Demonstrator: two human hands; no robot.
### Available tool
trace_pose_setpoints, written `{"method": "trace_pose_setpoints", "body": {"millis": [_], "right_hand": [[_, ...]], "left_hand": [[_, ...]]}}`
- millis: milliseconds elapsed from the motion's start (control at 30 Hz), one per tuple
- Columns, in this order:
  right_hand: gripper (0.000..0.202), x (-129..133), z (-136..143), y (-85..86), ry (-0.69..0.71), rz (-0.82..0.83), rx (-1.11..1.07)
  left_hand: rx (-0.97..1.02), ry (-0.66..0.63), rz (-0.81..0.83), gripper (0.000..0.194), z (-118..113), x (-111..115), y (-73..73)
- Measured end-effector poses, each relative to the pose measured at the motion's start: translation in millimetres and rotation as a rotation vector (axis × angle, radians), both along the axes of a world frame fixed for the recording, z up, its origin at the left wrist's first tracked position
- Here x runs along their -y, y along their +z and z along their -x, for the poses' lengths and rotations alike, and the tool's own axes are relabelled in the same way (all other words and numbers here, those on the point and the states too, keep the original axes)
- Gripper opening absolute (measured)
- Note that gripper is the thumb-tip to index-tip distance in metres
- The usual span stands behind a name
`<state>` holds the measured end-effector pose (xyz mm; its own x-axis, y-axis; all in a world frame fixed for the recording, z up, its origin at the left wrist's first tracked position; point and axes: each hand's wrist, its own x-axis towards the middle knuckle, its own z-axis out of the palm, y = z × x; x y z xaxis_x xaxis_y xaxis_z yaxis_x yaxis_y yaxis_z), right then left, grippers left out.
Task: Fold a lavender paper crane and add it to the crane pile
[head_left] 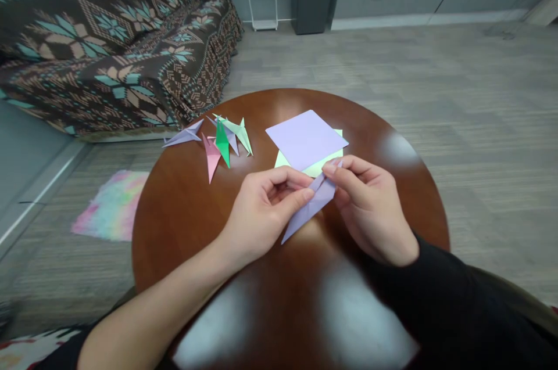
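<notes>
Brown round table (183,201) stands on grey flooring (349,62) near a patterned sofa (131,56), both hands (257,213) pinching folded lilac paper (307,211).

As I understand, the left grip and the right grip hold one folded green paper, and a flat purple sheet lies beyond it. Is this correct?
Not quite: one colour is wrong. The head view shows that the folded paper held by the left grip and the right grip is purple, not green. The flat purple sheet does lie beyond it.
</notes>
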<state>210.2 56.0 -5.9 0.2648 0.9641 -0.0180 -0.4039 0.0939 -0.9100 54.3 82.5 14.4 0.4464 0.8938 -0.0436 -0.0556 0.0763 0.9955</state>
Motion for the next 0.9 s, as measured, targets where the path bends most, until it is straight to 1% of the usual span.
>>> {"method": "trace_pose_setpoints", "body": {"millis": [67, 133, 200, 267, 333, 433, 567, 767, 900], "right_hand": [[0.021, -2, -1, 1.2, -0.002, -0.004, -0.036], [0.022, -2, -2, 1.7, 0.030, -0.017, -0.080], [0.014, -2, -2, 0.8, 0.120, 0.000, -0.103], [0.015, 0, -2, -1.3, 0.224, 0.037, -0.104], [0.016, 2, -1, -3.8, 0.261, 0.053, -0.088], [0.010, 3, 0, -6.2, 0.224, 0.048, -0.054], [0.012, 2, 2, -5.1, 0.158, 0.061, -0.085], [0.021, 1, 7, -1.3, 0.060, 0.129, -0.136], [0.020, -1, 8, -3.2, -0.015, 0.121, -0.127]], "left_hand": [[-0.026, 0.017, 0.006, 0.007, 0, -1, -0.4], [-0.045, 0.052, 0.001, 0.010, -1, -2, -1.4], [-0.034, 0.077, -0.006, 0.013, -1, -3, -3.0], [0.001, 0.072, -0.002, 0.016, -2, -4, -4.9], [0.038, 0.060, 0.013, 0.020, -2, -4, -6.5], [0.074, 0.057, 0.034, 0.027, -2, -5, -7.5], [0.064, 0.048, 0.037, 0.031, -2, -4, -6.1], [0.027, 0.003, 0.047, 0.032, -3, -5, -3.1], [-0.012, -0.023, 0.076, 0.029, -2, -5, -2.0]]}}
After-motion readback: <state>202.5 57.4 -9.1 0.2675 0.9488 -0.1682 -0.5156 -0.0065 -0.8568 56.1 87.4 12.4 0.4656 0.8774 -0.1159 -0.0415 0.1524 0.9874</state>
